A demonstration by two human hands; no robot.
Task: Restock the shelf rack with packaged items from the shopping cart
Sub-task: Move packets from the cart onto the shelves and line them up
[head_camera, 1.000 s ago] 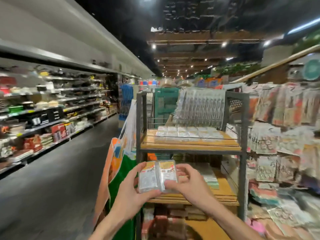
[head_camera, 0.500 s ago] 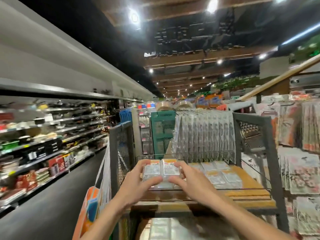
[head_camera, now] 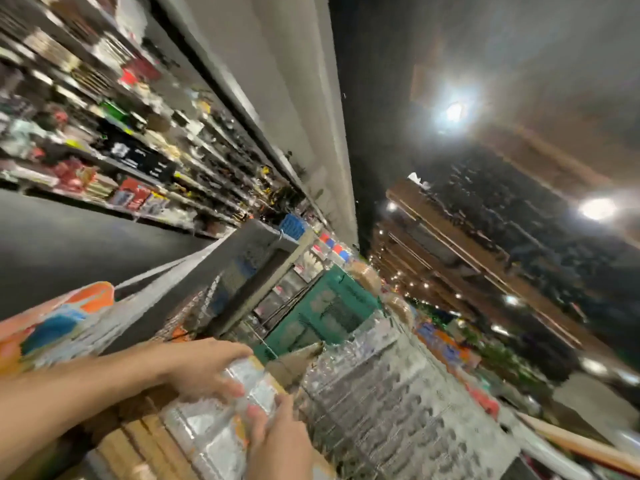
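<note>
Tilting hard across the view, the shelf rack (head_camera: 138,445) is caught with its wooden board low in frame, and a wall of hanging clear packets (head_camera: 381,403) is seen just to its right. A printed bag (head_camera: 52,327) is slung on the rack's left side.

Over that board the packaged items (head_camera: 252,389) are held between both hands, their long axis running from one hand to the other. The left hand (head_camera: 201,368) is curled round the far end and the right hand (head_camera: 280,448) is clamped on the near end, thumb on top. More packs (head_camera: 207,434) are already laid just beside them, so a short drop is probably all that is needed.

An orange band is made out on the wrapper (blur everywhere); no writing can be read.
</note>
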